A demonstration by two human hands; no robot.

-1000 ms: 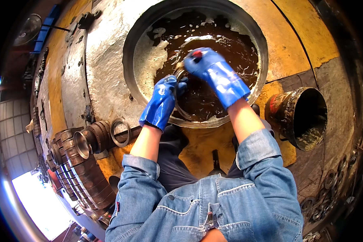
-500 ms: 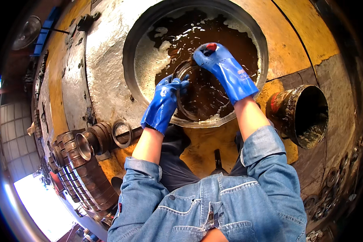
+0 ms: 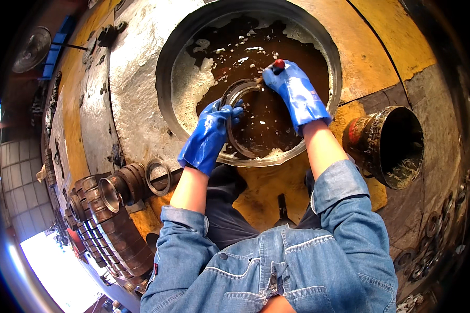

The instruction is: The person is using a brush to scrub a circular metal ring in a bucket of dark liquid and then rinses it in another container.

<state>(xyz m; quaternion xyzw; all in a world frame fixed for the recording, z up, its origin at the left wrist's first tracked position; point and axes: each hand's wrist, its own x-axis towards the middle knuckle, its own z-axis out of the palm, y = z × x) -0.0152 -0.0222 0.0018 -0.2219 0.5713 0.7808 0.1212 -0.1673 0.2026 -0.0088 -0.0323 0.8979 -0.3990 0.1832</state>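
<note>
My left hand (image 3: 206, 133), in a blue rubber glove, is closed around the left side of a metal ring (image 3: 238, 89). The ring is tilted over a round basin (image 3: 165, 107) of brown, foamy liquid. My right hand (image 3: 292, 88), gloved the same way, grips a red-ended tool (image 3: 279, 63) whose working end is mostly hidden by the glove. A brownish tip of it meets the ring's upper rim. Part of the ring's right side is hard to make out against the dark liquid.
Stacked metal rings (image 3: 133, 180) stand at the left, with a loose ring (image 3: 158, 176) leaning beside them. At the right a dirty metal bucket (image 3: 357, 135) lies on its side. More rings (image 3: 418, 266) lie at the lower right. Yellow-painted plates (image 3: 397, 36) cover parts of the floor.
My right hand has shifted slightly right and down along the ring's upper rim with the red-ended tool. My left hand still holds the ring, a little further left.
</note>
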